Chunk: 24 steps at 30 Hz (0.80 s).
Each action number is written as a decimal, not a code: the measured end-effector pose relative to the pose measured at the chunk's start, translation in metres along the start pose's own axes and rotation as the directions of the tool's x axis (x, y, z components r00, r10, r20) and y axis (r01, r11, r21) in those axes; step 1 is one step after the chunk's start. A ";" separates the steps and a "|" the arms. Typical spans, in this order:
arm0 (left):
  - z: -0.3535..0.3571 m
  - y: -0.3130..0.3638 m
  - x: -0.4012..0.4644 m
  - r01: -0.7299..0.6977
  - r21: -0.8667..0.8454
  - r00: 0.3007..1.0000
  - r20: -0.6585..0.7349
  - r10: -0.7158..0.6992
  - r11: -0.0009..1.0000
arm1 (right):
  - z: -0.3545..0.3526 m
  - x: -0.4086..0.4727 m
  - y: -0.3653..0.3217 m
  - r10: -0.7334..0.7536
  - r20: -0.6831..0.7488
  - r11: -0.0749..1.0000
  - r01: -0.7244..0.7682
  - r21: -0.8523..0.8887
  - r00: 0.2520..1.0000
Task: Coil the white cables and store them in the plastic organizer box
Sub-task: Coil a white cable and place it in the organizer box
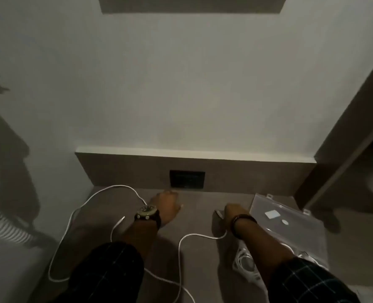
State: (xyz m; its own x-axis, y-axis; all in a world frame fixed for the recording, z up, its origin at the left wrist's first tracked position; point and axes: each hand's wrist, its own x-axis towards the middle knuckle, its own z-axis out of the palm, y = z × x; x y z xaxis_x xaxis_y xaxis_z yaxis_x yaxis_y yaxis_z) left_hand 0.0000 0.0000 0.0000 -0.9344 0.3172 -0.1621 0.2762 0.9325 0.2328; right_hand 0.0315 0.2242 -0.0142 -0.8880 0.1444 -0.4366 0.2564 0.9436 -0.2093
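Observation:
A long white cable (68,224) loops over the left part of the brown desk, and one end of it runs up to my left wrist. My left hand (167,205), with a watch on the wrist, rests knuckles-up near the back panel; its palm is hidden. A second white cable (194,235) curves from under my right wrist toward the front edge. My right hand (232,213) lies palm-down beside a small dark object (216,215). The clear plastic organizer box (294,228) sits just right of that hand. A bundle of thin white cables (243,266) lies under my right forearm.
A black socket plate (187,179) is set in the low brown back panel. A dark wooden upright (345,136) closes the right side. The wall rises behind the desk. A dark chair (10,162) with striped cloth stands at the left.

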 end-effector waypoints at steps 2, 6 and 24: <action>0.010 0.003 0.010 -0.004 -0.003 0.998 0.061 0.004 1.000 | 0.012 0.005 0.002 0.040 0.052 0.999 -0.041 0.013 0.998; 0.027 0.016 0.023 0.003 -0.123 0.991 0.130 0.013 0.992 | 0.033 0.005 0.001 0.086 -0.031 0.993 -0.083 0.090 0.996; -0.044 0.072 0.003 0.238 -0.953 0.968 0.249 -0.038 -0.187 | 0.008 -0.061 -0.052 -0.042 -0.288 0.075 0.291 0.954 0.957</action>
State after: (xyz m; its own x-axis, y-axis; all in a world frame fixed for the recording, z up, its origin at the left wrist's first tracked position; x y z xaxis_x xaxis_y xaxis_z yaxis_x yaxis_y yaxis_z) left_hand 0.0075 0.0607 0.0583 -0.8588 0.3148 -0.4041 -0.4881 -0.2636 0.8320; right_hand 0.0758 0.1636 0.0162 -0.9702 0.1848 -0.1566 0.1253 -0.1708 -0.9773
